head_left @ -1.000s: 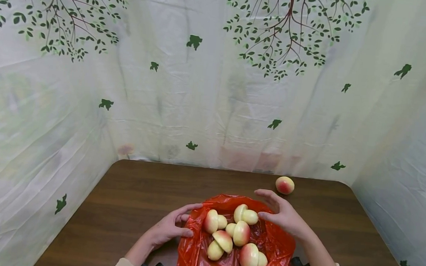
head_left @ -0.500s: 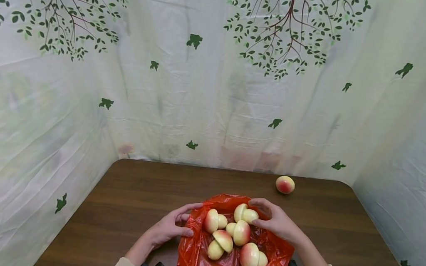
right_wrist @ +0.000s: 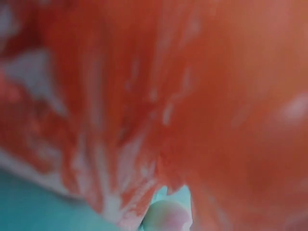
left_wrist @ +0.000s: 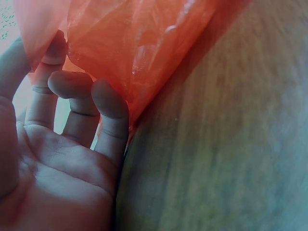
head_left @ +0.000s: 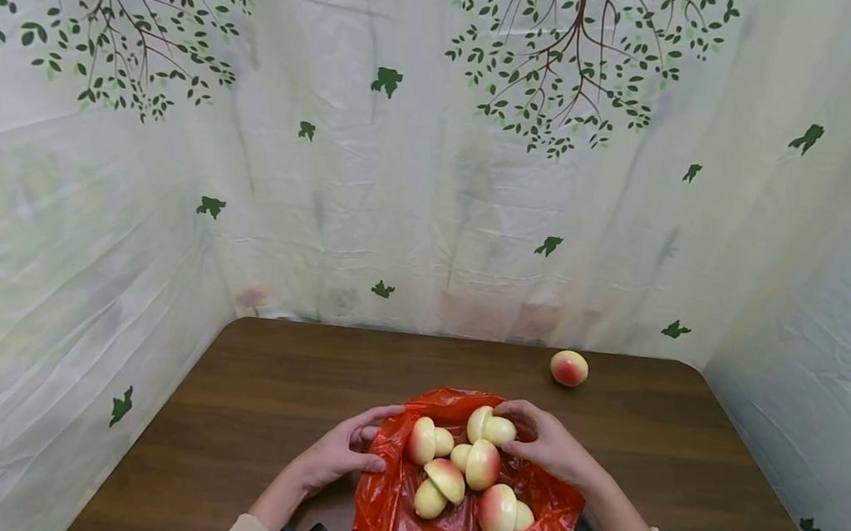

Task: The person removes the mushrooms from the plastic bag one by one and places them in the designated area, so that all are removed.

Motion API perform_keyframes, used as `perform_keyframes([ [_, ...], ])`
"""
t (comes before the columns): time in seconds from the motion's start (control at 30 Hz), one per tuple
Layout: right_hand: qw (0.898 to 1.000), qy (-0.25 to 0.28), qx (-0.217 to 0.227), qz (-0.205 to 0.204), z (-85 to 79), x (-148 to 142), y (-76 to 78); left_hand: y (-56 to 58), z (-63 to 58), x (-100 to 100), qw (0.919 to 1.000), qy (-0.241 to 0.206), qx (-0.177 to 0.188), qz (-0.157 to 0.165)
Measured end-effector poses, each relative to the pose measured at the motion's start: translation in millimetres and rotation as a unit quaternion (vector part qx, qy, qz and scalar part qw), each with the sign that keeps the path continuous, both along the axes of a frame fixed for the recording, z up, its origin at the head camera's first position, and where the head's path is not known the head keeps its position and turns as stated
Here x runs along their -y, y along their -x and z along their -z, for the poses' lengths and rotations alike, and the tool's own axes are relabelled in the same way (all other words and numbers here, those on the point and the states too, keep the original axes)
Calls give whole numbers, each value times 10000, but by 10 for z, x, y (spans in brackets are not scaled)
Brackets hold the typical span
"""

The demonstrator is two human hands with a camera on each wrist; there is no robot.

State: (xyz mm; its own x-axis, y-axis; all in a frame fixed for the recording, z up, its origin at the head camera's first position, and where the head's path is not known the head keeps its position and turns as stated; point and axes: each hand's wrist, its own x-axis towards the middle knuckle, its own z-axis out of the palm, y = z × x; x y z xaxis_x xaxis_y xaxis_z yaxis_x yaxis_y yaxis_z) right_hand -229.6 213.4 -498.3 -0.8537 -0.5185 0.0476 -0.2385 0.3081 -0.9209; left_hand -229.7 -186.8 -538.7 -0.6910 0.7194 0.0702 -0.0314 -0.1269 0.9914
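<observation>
A red plastic bag (head_left: 555,522) lies wide open on the table, with several cream mushrooms with pinkish-red caps inside. My left hand (head_left: 338,459) holds its left rim; in the left wrist view, thin red plastic (left_wrist: 139,53) passes by the thumb and fingers of the left hand (left_wrist: 67,163). At the back right of the bag, my right hand (head_left: 550,442) pinches a mushroom (head_left: 500,433), thumb at its stem and fingers behind its cap. Red plastic (right_wrist: 231,96) fills most of the right wrist view and hides the right hand there.
A round red-and-yellow thing (head_left: 569,368) sits near the far edge of the brown wooden table (head_left: 313,365). Pale curtains (head_left: 433,174) printed with leaves hang behind and at both sides.
My right hand has moved left and inward to the back-right mushroom, its fingers closing about it. The left hand and the bag have stayed nearly still.
</observation>
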Motion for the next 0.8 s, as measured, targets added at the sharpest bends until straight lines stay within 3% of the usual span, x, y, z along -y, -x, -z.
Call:
perform_keyframes([
  [0.57,9997,37,-216,94,36,30,22,-8,-33,-6,9999,60,141,-34],
  [0.8,9993,212,-292,141,10,13,20,-12,-25,-4,10000,21,42,-22],
])
